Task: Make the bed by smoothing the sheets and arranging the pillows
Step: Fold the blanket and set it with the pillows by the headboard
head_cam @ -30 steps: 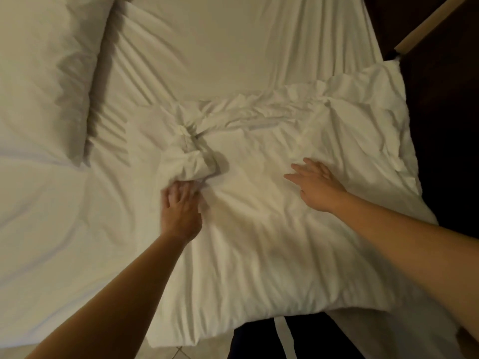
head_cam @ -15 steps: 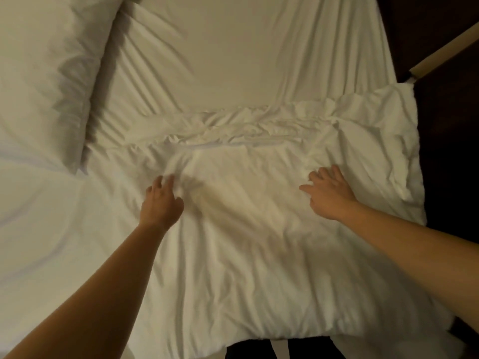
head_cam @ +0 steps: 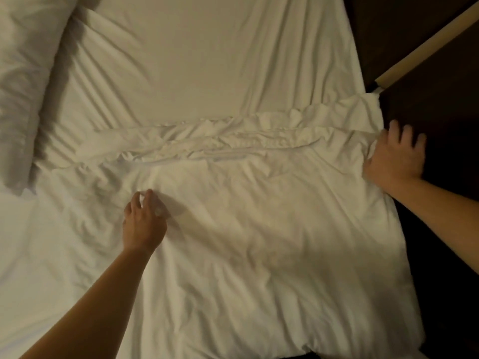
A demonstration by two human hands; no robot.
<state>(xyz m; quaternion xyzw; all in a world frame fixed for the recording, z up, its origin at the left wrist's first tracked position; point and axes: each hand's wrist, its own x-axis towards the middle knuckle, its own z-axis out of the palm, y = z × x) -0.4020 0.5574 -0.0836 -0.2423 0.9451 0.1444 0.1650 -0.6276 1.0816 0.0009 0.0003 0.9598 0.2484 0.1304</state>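
A white duvet (head_cam: 259, 242) lies spread over the near half of the bed, its top edge bunched in a wrinkled band (head_cam: 220, 141) across the middle. Beyond it the fitted sheet (head_cam: 207, 60) is bare, with long creases. A white pillow (head_cam: 23, 86) rests at the far left. My left hand (head_cam: 142, 224) lies on the duvet left of centre, fingers loosely curled on the fabric. My right hand (head_cam: 394, 156) presses on the duvet's right edge near its upper corner, fingers spread over the side of the bed.
Dark floor (head_cam: 440, 229) runs along the right side of the bed. A pale wooden bar (head_cam: 427, 45) slants across the top right corner, ending close to the duvet's corner. White bedding (head_cam: 39, 255) continues to the left.
My left hand let go of a bunched fold and the duvet now lies flatter. My right hand slid from the duvet's middle out to its right edge.
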